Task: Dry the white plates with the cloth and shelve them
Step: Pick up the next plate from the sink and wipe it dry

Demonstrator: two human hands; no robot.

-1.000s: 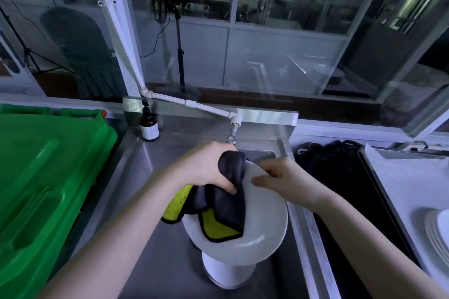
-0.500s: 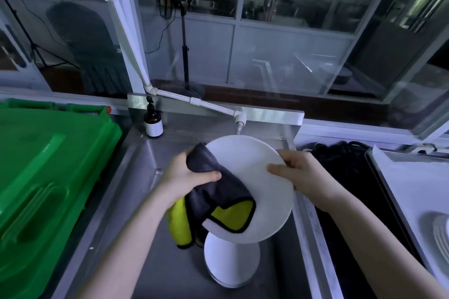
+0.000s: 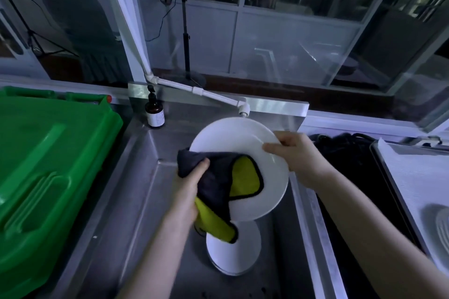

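A white plate is held tilted above the steel sink. My right hand grips its right rim, thumb on the face. My left hand clutches a dark grey and yellow cloth pressed against the plate's lower left face. A corner of the cloth hangs below the plate. Beneath it, a small stack of white plates lies in the sink basin. More white plates rest on the white tray at the right edge.
A big green plastic bin lid lies left of the sink. A brown pump bottle stands at the sink's back left corner. A white tap pipe ends just above the plate. Dark cables lie between sink and tray.
The plate has been raised and turned more upright toward me. My left hand with the cloth has slid from the plate's upper part down to its lower left.
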